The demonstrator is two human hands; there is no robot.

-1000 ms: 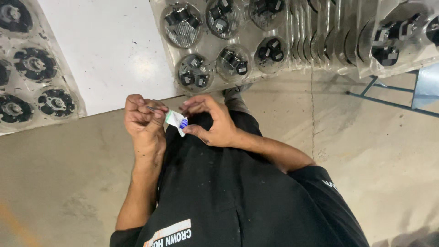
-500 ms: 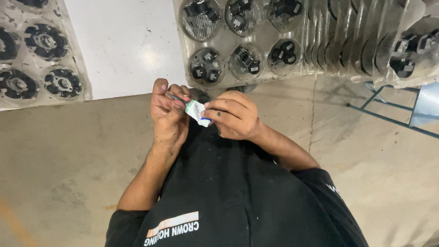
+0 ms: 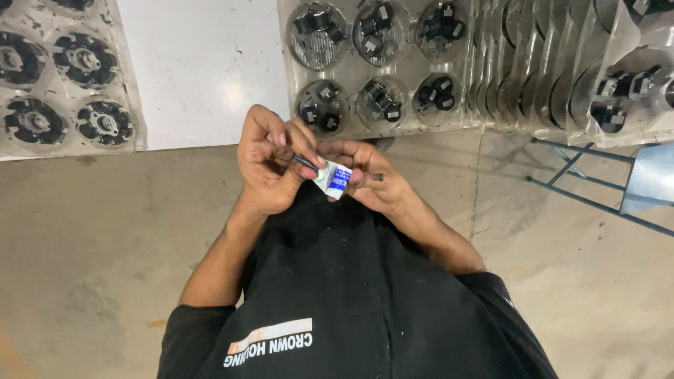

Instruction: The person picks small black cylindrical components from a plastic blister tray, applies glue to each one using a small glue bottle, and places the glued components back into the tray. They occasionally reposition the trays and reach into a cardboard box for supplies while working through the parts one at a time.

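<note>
From the head view, both hands have risen closer to the worktop (image 3: 203,70) edge than a second ago, and the small white-and-blue packet (image 3: 334,180) has stayed between them, so the work on it is judged still in hand. The left hand (image 3: 270,165) pinches a thin dark piece (image 3: 305,163) at the packet's end, while the right hand (image 3: 368,179) pinches the packet itself; six filled pockets show in the middle tray (image 3: 393,126), four black rotors in the left tray (image 3: 130,84).

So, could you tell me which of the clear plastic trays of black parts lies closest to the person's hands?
The six-pocket tray just above the hands, its near edge almost over the right hand; the tray at far left lies well off.
</note>
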